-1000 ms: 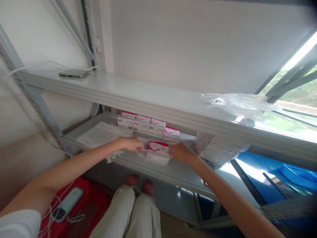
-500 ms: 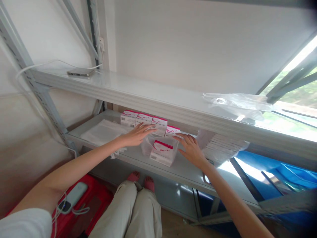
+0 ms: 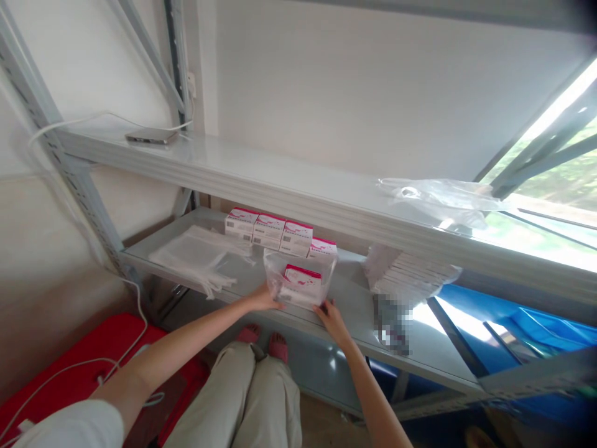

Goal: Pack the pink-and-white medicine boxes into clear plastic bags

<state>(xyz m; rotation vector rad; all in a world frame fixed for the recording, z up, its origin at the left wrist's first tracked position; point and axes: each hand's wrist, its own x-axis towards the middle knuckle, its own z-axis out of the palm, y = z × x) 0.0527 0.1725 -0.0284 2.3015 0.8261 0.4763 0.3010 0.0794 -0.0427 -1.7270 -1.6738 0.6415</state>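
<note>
A clear plastic bag (image 3: 270, 264) stands at the front edge of the middle shelf with a pink-and-white box (image 3: 304, 278) inside it. My left hand (image 3: 265, 298) grips the bag's lower left side, its fingertips partly hidden by the plastic. At the lower right corner, the fingers of my right hand (image 3: 332, 318) are closed on the bag. Behind the bag, several matching boxes (image 3: 269, 230) stand in a row along the back of the shelf. Flat empty plastic bags (image 3: 191, 252) lie in a pile left of my hands.
Wrapped white packs (image 3: 413, 274) lie on the shelf to the right, near a blurred-out object (image 3: 393, 323). Overhead, the upper shelf (image 3: 261, 168) holds a phone (image 3: 152, 135) and a crumpled clear bag (image 3: 433, 194). A red case (image 3: 116, 336) with a white cable is at lower left.
Both hands have come down from above the bag to its lower corners. The bag's mouth now stands up higher around the box.
</note>
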